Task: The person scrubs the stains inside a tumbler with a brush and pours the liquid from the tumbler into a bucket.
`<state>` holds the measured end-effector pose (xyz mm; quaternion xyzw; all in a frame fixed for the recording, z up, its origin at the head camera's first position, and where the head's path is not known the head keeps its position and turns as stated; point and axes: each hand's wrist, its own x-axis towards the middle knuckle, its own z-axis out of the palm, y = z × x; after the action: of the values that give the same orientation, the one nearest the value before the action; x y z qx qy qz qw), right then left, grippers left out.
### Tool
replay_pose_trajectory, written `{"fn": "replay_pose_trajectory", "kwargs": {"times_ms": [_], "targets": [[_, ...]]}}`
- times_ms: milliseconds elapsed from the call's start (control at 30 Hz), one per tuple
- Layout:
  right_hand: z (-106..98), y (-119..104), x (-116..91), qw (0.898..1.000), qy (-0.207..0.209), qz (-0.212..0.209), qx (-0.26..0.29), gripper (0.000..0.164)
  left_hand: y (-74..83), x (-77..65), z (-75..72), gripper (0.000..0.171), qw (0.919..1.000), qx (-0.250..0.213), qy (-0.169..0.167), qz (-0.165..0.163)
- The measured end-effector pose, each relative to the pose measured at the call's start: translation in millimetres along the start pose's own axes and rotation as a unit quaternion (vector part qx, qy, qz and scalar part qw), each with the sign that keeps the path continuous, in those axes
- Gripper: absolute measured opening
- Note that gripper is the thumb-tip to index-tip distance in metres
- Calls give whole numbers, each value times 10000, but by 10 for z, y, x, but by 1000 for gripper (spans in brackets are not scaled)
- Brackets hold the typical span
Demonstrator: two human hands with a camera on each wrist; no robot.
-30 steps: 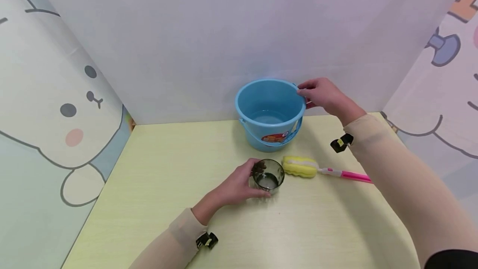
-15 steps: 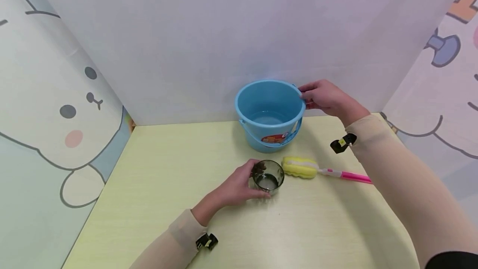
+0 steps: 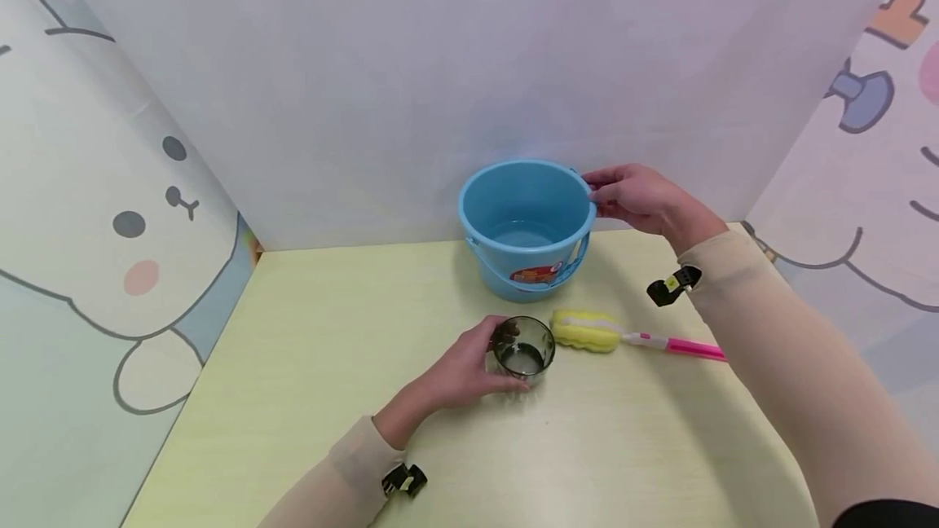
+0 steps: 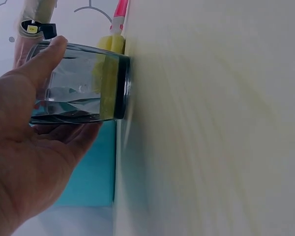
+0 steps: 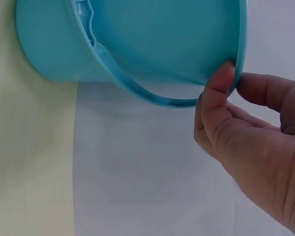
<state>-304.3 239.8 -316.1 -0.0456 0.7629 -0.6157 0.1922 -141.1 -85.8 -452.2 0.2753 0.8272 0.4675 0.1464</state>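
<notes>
My left hand [image 3: 465, 369] grips a dark-tinted drinking glass [image 3: 524, 358] from its left side, thumb on the near side and fingers round the far side. In the left wrist view the glass [image 4: 78, 93] stands upright with its base on the table. At the back, a light-blue bucket [image 3: 506, 263] stands upright, its handle hanging down in front. My right hand [image 3: 641, 198] pinches the bucket's right rim; the right wrist view shows thumb and fingers on opposite sides of the rim [image 5: 242, 44]. A little water seems to lie at the bucket's bottom.
A bottle brush with a yellow sponge head [image 3: 587, 331] and a pink-and-white handle [image 3: 678, 344] lies right of the glass, partly under my right forearm. A pale wall [image 3: 352, 104] rises behind the table [image 3: 330, 308], close behind the bucket.
My right hand's fingers have shifted slightly at the bucket's rim. The whole head view has moved a little. The left hand keeps its grip on the glass, which stays in place.
</notes>
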Motion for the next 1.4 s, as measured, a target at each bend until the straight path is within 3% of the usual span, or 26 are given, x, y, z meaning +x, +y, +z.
{"fn": "replay_pose_trajectory", "kwargs": {"times_ms": [900,1233,1400], "targets": [[-21,122,-31,9979,-465,-442,38,58,-8,-52,-10,89,9998,19,174,-95],[-38,105,-4,9982,-413,-442,-46,56,128,-109,-210,86,9989,-30,471,34],[-35,82,-2,9985,-392,-379,-107,56,183,-138,-320,86,9978,-10,650,-115]]}}
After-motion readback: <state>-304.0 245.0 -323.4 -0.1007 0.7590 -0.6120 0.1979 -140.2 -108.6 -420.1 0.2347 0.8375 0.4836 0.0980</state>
